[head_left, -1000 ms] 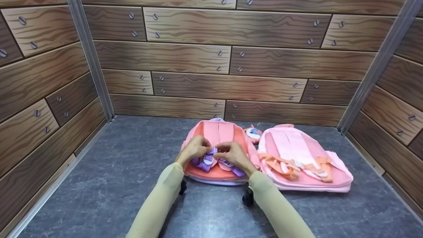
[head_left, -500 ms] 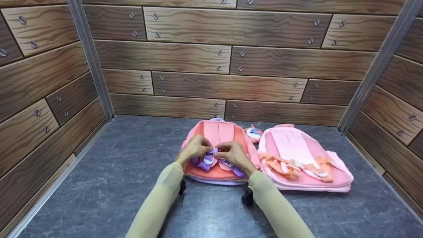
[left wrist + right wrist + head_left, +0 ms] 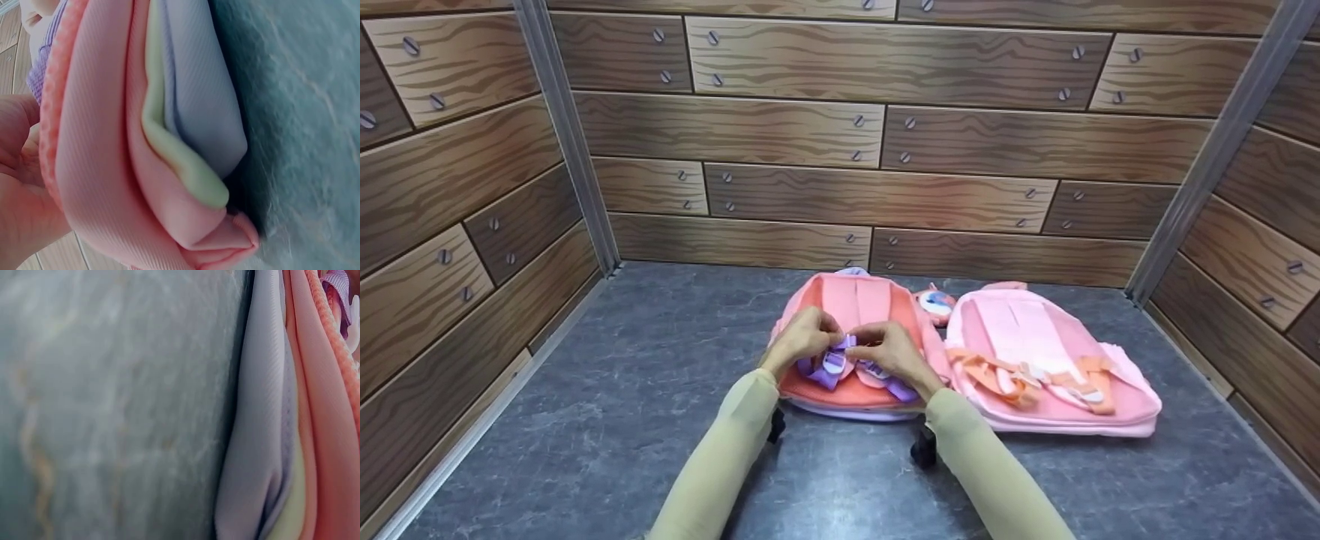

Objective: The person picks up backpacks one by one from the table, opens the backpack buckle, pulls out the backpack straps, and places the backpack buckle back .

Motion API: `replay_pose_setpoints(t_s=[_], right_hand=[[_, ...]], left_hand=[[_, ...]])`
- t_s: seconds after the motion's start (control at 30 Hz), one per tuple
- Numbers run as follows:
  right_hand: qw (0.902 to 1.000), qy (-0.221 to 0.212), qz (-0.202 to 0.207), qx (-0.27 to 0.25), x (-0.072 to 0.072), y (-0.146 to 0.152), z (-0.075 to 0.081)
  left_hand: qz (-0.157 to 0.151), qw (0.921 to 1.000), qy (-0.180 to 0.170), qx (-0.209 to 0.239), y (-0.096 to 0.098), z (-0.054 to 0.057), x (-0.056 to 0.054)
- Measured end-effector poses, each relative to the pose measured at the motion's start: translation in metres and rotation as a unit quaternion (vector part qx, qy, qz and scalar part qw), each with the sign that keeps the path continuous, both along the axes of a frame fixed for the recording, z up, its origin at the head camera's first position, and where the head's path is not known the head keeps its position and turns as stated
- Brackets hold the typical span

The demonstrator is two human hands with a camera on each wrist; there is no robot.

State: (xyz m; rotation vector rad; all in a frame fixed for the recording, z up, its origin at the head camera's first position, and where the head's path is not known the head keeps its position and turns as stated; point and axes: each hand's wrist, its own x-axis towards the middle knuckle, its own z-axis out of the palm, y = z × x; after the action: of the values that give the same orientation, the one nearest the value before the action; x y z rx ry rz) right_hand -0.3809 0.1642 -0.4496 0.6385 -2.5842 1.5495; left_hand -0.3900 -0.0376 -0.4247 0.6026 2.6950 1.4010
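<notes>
A coral backpack (image 3: 870,296) lies on the table with its strap side up. Over its lower half, both hands pinch a purple webbing strap (image 3: 834,363) with a pale buckle. My left hand (image 3: 802,335) holds it from the left, and my right hand (image 3: 891,351) from the right, fingertips close together. In the left wrist view, part of the left hand (image 3: 25,185) shows beside the bag's coral side (image 3: 95,124), with pale green and lavender layers below. The right wrist view shows mostly the bag's lavender edge (image 3: 259,410) and a bit of purple strap (image 3: 340,292); the right hand is nearly hidden there.
To the right, against the coral bag, lies a pink backpack (image 3: 1012,330) with orange straps (image 3: 997,379). A small round plush charm (image 3: 935,306) sits between the two bags at the back. Wood-patterned walls (image 3: 885,135) enclose the dark grey table (image 3: 660,360) on three sides.
The hands stay almost in place at the purple strap, with only slight finger movement. Both backpacks lie where they were.
</notes>
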Motion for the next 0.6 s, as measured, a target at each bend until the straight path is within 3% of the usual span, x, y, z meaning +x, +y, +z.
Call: replay_pose_setpoints(t_s=[0.27, 0.5, 0.6], right_hand=[[0.9999, 0.009, -0.009, 0.005, 0.0006, -0.0011, 0.0016], [0.9997, -0.002, -0.022, 0.009, 0.0013, -0.0011, 0.0014], [0.9997, -0.004, -0.023, 0.009, 0.0017, -0.0010, 0.0011]], left_hand=[[-0.005, 0.9999, 0.008, 0.003, 0.0026, -0.0004, 0.0004], [-0.001, 0.9998, -0.021, 0.006, -0.0026, 0.0013, 0.0003], [0.002, 0.9999, -0.017, 0.002, -0.0038, 0.0008, 0.0003]])
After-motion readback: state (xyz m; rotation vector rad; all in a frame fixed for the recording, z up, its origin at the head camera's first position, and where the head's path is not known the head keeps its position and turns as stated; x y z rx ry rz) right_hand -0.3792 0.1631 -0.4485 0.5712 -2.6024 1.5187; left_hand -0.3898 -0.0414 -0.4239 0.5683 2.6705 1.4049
